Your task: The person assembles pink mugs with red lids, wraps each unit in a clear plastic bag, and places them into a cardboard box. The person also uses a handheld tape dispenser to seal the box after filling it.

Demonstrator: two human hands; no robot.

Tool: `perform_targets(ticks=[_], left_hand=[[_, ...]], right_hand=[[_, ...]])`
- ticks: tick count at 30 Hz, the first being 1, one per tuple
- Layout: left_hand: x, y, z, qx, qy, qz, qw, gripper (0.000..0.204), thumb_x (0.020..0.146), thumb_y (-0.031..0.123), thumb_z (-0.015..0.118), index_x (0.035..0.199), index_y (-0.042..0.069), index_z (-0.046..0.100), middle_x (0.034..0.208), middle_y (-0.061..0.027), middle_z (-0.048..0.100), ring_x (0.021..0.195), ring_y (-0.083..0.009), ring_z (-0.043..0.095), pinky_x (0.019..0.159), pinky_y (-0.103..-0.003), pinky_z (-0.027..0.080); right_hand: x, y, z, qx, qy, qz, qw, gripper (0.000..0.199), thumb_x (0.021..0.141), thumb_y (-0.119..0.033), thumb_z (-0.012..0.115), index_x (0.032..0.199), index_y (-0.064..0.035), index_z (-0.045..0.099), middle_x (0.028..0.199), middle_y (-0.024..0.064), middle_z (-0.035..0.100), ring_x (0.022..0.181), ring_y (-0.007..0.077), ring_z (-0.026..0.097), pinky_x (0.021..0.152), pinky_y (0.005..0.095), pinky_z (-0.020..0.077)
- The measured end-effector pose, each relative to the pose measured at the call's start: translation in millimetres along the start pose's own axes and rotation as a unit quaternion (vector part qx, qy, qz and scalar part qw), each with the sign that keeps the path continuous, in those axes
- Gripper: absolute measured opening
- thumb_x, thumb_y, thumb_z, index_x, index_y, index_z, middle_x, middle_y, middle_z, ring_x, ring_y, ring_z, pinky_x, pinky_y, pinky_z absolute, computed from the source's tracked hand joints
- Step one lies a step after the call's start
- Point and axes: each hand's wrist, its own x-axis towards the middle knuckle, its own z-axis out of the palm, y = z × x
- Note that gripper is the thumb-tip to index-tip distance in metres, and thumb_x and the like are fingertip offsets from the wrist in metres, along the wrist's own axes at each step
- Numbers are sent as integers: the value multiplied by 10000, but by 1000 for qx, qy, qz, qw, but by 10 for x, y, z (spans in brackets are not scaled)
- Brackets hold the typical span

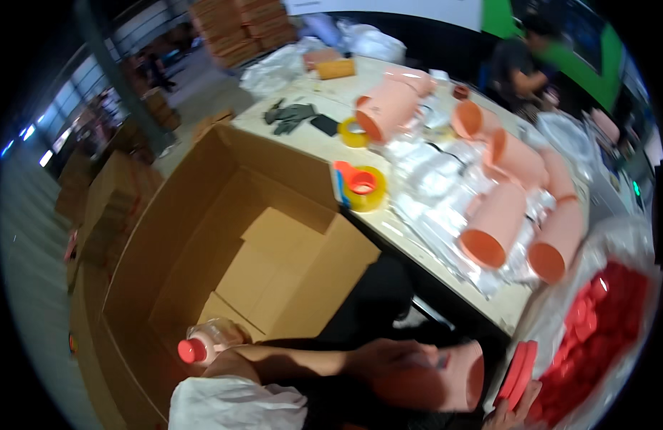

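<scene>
My left hand (pixel 389 356) is wrapped round a pink plastic cylinder (pixel 453 380) low in the picture, its open end facing right. My right hand (pixel 514 412) pinches red round lids (pixel 518 373), one against another, just right of that open end. Next to my right hand is a clear-lined bin of red plastic pieces (pixel 597 322). Beneath my left forearm, a pink bottle with a red cap (pixel 193 350), in clear plastic wrap, sits in the open cardboard box (pixel 181 236).
Several pink cylinders (pixel 493 226) lie on plastic bags on the white table (pixel 288 147). Tape rolls (pixel 371 197), an orange-red scoop-like piece (pixel 356 179), a black phone-like slab (pixel 324 125) and grey gloves (pixel 292 116) are there too. A person (pixel 521 68) sits beyond.
</scene>
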Motion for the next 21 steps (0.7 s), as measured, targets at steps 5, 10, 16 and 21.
perform_targets(ticks=[5,10,16,21], left_hand=[[5,-201,107,-331,-6,-66,941,389,1043,206,519,1404,61,512,1392,-145,571,1253,-212,572,1070,-350,448],[-71,-28,-103,-274,21,-73,959,351,1013,164,577,1333,25,538,1454,-223,490,1262,-248,558,1052,-369,465],[-159,437,296,-105,-86,-106,985,453,969,157,606,1380,32,461,1465,-255,457,1200,-300,610,994,-419,515],[-66,122,-111,-218,23,-74,973,477,969,174,597,1404,37,456,1453,-284,461,1133,-300,652,956,-427,545]], right_hand=[[178,-242,243,-213,-165,-125,955,560,740,-358,743,1179,-15,696,901,122,538,783,297,525,770,417,443],[313,-292,331,-204,-250,-143,936,639,778,-439,756,1250,-17,665,888,87,526,816,279,531,749,396,442],[269,-372,371,-236,-161,93,954,571,843,-325,725,1253,55,608,882,169,510,840,340,521,796,394,456],[130,-761,350,-292,-279,-77,912,639,796,-366,745,1278,27,597,900,185,512,861,359,524,801,433,455]])
